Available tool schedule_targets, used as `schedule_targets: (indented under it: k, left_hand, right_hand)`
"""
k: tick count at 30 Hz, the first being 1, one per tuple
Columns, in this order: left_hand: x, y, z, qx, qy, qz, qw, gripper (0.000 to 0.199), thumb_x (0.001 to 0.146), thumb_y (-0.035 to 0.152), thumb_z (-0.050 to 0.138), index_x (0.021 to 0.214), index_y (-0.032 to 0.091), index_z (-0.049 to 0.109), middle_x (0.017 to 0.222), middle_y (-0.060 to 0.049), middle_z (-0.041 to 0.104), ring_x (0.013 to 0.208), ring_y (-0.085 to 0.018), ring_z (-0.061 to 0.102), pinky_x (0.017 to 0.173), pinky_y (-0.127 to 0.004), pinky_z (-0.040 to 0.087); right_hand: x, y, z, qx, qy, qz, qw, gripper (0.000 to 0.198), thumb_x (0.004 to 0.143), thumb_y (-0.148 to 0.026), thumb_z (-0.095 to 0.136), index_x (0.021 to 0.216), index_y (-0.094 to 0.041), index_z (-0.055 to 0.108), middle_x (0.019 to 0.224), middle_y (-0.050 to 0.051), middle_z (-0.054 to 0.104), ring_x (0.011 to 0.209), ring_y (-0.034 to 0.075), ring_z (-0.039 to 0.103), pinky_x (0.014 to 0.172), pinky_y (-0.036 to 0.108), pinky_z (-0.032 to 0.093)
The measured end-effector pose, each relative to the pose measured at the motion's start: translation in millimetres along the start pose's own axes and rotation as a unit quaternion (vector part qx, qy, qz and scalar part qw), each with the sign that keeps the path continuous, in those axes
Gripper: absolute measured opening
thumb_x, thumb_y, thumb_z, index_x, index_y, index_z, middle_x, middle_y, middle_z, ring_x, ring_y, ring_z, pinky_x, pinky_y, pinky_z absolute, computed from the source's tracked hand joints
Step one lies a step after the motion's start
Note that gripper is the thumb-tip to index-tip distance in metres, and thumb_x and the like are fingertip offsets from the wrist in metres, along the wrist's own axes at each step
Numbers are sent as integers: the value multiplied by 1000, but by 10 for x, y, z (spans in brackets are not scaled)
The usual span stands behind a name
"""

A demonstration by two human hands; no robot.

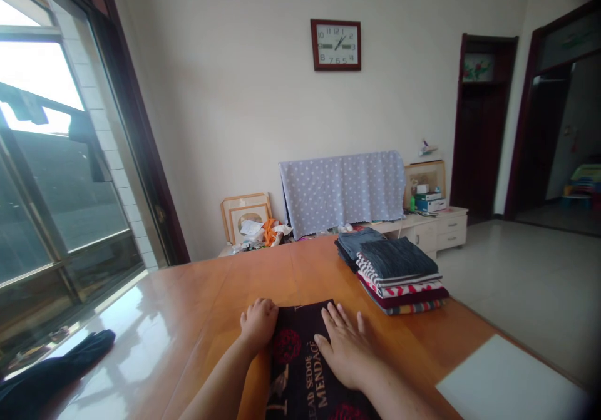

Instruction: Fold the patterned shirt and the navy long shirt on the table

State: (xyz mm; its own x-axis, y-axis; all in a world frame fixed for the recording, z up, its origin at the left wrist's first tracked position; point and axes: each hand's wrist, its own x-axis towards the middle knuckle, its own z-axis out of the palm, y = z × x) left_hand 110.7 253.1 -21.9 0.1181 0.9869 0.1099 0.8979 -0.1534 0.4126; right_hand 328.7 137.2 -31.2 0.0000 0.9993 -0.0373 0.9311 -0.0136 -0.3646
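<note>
A folded black garment (300, 370) with red round flower-like prints and tan lettering lies on the wooden table in front of me. My left hand (260, 323) is closed at its far left corner, fingers curled over the edge. Flat on the garment's right side rests my right hand (346, 348), fingers stretched out and spread. The garment's near end runs out of the bottom of the view. Beyond my right hand stands a stack of folded clothes (399, 276), with dark denim on top and striped, red-and-white and maroon pieces below.
The glossy table (197, 320) carries a dark cloth (61, 370) at the left and a white sheet (511, 376) at the right. Past its far edge are framed pictures (246, 213), a dotted cloth cover (342, 188) and a low white cabinet (451, 227). Windows line the left.
</note>
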Motion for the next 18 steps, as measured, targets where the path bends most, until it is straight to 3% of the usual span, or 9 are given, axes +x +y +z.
schedule_targets:
  k: [4, 7, 11, 15, 18]
  left_hand:
    - [-34, 56, 21, 42, 23, -8, 999, 31, 93, 39, 42, 93, 21, 67, 119, -13, 67, 121, -36, 55, 105, -62, 32]
    - [-154, 177, -25, 53, 43, 8, 998, 34, 96, 34, 36, 104, 21, 66, 120, -14, 68, 121, -32, 57, 109, -56, 31]
    - [-497, 370, -26, 52, 27, 114, 992, 47, 102, 39, 24, 125, 26, 62, 137, -9, 64, 132, -22, 53, 120, -45, 21]
    - [-855, 448, 99, 90, -62, 146, 983, 67, 98, 61, 24, 150, 24, 47, 162, -9, 36, 152, -28, 25, 124, -56, 12]
    - [-963, 441, 150, 116, -78, 127, 982, 76, 96, 68, 20, 156, 25, 37, 166, -7, 22, 155, -30, 15, 122, -65, 5]
  right_hand:
    - [12, 3, 11, -5, 0, 2, 1000, 76, 97, -61, 16, 161, -20, 16, 168, 3, 4, 156, 28, -1, 119, 63, -11]
    - [23, 4, 16, -10, 0, 2, 1000, 76, 97, -61, 16, 162, -20, 15, 168, 3, 4, 156, 28, -2, 119, 64, -11]
    - [37, 14, 33, -13, 6, 1, 1000, 75, 97, -61, 16, 161, -21, 16, 169, 4, 4, 156, 27, -2, 119, 65, -10]
    - [45, 28, 53, -18, 7, 3, 1000, 75, 97, -60, 16, 162, -22, 15, 169, 4, 5, 156, 27, -2, 119, 64, -10]
    - [39, 35, 60, -13, 14, 3, 1000, 75, 97, -61, 17, 162, -23, 16, 169, 4, 6, 156, 27, -2, 118, 65, -11]
